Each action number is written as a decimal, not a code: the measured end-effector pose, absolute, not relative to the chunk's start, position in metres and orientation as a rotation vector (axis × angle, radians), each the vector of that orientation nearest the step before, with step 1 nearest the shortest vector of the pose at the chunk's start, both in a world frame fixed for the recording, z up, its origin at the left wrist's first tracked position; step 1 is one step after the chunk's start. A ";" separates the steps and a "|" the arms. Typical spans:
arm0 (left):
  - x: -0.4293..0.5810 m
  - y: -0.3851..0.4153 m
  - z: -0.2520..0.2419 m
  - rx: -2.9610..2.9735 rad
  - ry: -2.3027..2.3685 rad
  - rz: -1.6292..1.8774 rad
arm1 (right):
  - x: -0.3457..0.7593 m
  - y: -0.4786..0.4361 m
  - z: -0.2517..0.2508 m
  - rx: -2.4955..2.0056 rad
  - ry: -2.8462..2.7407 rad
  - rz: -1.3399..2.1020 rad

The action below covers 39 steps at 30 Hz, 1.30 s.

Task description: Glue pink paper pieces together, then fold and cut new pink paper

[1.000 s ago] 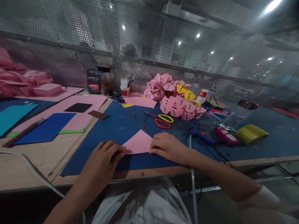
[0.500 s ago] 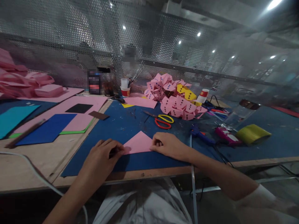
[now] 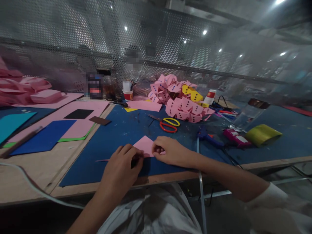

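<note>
Blue matting point(image 3: 83, 170) covers part of the surface point(image 3: 29, 182) I watch remotely. Rightward from a blue sheet point(image 3: 44, 138), I see the left hand point(image 3: 122, 164) pinching pink paper point(image 3: 144, 143) on the matting, the right hand point(image 3: 174, 152) pinching its other side, then a blue glue gun point(image 3: 211, 138).

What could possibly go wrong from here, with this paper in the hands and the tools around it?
The left hand and right hand hide part of the pink paper, so a crooked crease might go unnoticed.

The right forearm crosses the pale cord near the blue glue gun; moving that arm could snag the cord.

The scissors lie just beyond the right hand, so a forward reach might knock them.
</note>
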<state>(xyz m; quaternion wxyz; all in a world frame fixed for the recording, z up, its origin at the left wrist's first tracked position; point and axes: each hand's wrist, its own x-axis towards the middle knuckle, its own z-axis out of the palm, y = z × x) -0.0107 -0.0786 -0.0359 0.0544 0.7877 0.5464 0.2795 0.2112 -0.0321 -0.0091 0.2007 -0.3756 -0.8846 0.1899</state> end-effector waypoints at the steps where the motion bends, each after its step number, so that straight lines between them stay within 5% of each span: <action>1: -0.009 -0.077 -0.037 2.396 1.681 0.836 | 0.208 -0.032 -0.009 -1.061 -2.467 0.553; 39: -0.007 -0.068 -0.038 2.306 1.711 0.807 | 0.275 -0.036 0.008 -1.397 -2.350 0.681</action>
